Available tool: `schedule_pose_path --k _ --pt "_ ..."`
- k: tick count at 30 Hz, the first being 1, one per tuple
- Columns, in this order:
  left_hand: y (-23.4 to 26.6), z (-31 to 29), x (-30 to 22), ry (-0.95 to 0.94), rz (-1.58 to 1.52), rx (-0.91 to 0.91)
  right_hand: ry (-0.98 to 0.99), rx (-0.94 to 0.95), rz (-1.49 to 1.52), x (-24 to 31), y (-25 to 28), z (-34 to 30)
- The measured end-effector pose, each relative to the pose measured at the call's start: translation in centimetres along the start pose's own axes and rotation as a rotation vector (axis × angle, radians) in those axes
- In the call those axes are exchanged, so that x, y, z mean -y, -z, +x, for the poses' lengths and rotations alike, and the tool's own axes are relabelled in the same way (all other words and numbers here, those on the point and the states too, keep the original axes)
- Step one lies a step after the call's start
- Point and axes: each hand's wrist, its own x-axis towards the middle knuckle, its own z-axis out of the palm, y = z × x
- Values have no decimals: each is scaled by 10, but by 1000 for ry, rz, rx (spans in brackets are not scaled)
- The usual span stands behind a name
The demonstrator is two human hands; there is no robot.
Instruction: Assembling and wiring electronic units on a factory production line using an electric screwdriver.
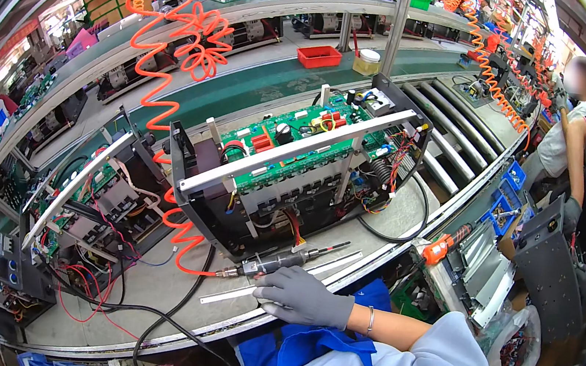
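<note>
My right hand [302, 297], in a grey glove, reaches in from the right at the bench's front edge. Its fingers curl over a long white metal strip [228, 295], which shows on both sides of the hand. Just beyond the knuckles lies a dark air screwdriver [273, 263] on a coiled orange hose [186, 237], its bit pointing right. Behind it stands an open black chassis [204, 208] with a green circuit board [298, 143] and a white bar [297, 152] across its top. My left hand is out of view.
Another opened unit [95, 194] with loose wires stands at the left. Black cables [168, 315] cross the bench. Metal rollers [455, 134] lie behind right. An orange-handled tool [438, 251] lies beside metal plates [477, 270]. At far right, a person's gloved hands hold a dark panel [552, 269].
</note>
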Motion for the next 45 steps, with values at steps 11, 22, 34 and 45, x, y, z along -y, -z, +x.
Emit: schedule_pose_path --k 11,22,34,45 --pt "38 -2 -2 232 -765 293 -35 17 -60 -10 4 -2" --pt "81 -15 25 187 -2185 -44 23 26 59 -8 -12 14" --pt "521 -358 -236 -1144 -2166 1139 93 164 288 7 11 22" --pt "552 -377 -303 -1540 -2223 1353 -54 -7 83 -13 107 20"
